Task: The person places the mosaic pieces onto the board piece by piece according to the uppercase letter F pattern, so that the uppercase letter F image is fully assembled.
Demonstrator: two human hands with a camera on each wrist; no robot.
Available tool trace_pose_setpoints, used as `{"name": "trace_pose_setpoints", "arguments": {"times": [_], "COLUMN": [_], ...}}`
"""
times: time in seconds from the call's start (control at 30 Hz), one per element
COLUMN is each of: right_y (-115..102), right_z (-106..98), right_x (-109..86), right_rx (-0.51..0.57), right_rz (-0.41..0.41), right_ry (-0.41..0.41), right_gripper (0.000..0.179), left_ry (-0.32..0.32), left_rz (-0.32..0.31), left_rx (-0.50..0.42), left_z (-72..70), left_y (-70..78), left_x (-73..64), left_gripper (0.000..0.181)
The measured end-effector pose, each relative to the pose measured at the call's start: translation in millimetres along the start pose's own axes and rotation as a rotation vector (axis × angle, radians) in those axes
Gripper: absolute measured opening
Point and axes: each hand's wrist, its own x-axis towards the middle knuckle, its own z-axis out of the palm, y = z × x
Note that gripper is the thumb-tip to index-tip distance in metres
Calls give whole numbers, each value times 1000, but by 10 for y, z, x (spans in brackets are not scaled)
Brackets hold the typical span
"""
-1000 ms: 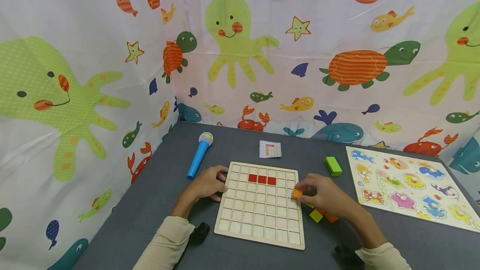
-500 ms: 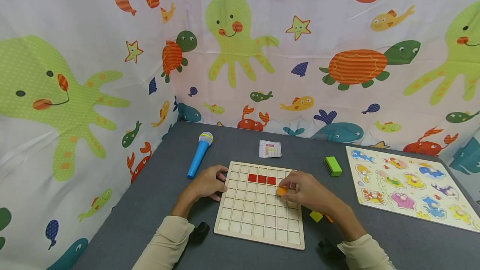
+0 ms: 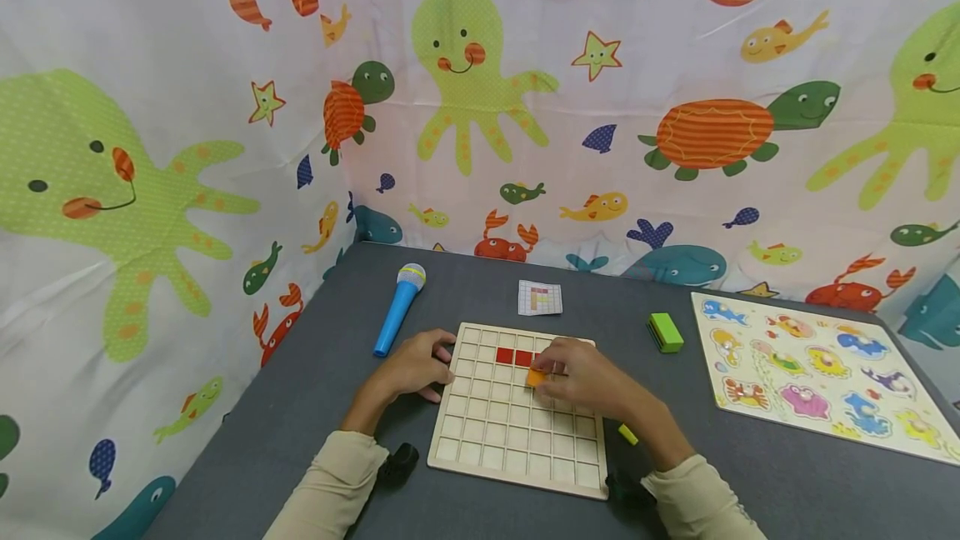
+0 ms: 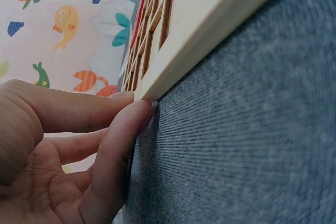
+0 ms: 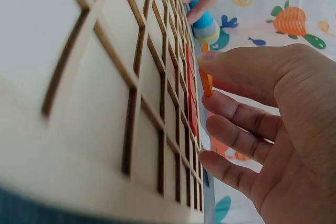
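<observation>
A square wooden grid board point(image 3: 516, 477) lies on the dark table, with red square tiles point(image 3: 506, 356) in a row near its far side. At the board's left edge, my left hand point(image 3: 412, 367) pinches the rim between thumb and fingertips; the left wrist view shows this grip on the rim point(image 4: 178, 66). My right hand point(image 3: 592, 382) is over the board and holds an orange square tile point(image 3: 535, 377) between thumb and fingers, just on the near side of the red row. In the right wrist view the orange tile point(image 5: 206, 72) is tilted on edge above the grid.
A yellow tile point(image 3: 628, 434) lies right of the board, partly behind the right forearm. A blue toy microphone point(image 3: 397, 315) stands off to the left. Beyond the board is a small pattern card point(image 3: 540, 298). To the right are a green block point(image 3: 665, 332) and a sea-animal puzzle point(image 3: 757, 394).
My right hand has carried the orange tile leftward from the board's right edge to just below the red row. The left hand has stayed at the board's left edge.
</observation>
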Motion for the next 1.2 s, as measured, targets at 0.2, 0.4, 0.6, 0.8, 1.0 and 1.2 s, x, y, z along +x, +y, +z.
{"name": "trace_pose_setpoints", "arguments": {"times": [0.2,0.4,0.6,0.8,1.0,1.2], "right_y": [-77,-150,-216,-258,-283,-290], "right_z": [98,176,199,212,226,236], "right_x": [136,230,305,363,394,397], "right_rx": [3,-57,-85,-115,-131,-127], "right_rz": [-42,-47,-49,-34,-7,10], "right_ry": [-9,-14,10,41,36,33], "right_gripper": [21,20,15,18,21,24], "left_ry": [-4,-4,-1,4,5,5], "left_rz": [-3,-1,2,7,4,-1], "left_rx": [-3,-2,-1,4,15,16], "left_z": [-3,-3,-7,-3,0,1], "left_y": [-3,-15,-15,-20,-7,9], "left_x": [4,7,12,15,7,-3], "left_gripper": [63,63,63,63,62,61]}}
